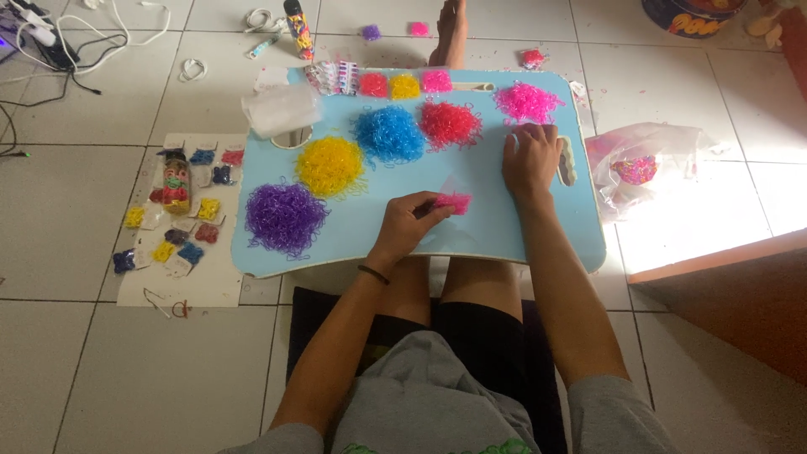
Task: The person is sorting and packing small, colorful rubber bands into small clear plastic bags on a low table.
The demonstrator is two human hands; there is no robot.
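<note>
A light blue lap table [471,227] lies across my legs. On it sit loose heaps of tiny rubber bands: purple [285,217], yellow [330,166], blue [389,133], red [450,124] and pink [527,102]. My left hand [408,225] pinches a small clear packet of pink bands [453,202] near the table's front. My right hand [531,160] rests fingers down on the table, its fingertips at the lower edge of the pink heap.
Small filled packets, red [373,85], yellow [404,86] and pink [436,81], line the table's far edge beside a clear plastic bundle [281,109]. Left on the floor, a sheet [181,277] carries several coloured packets. A plastic bag [643,164] lies to the right. Cables [59,42] sit far left.
</note>
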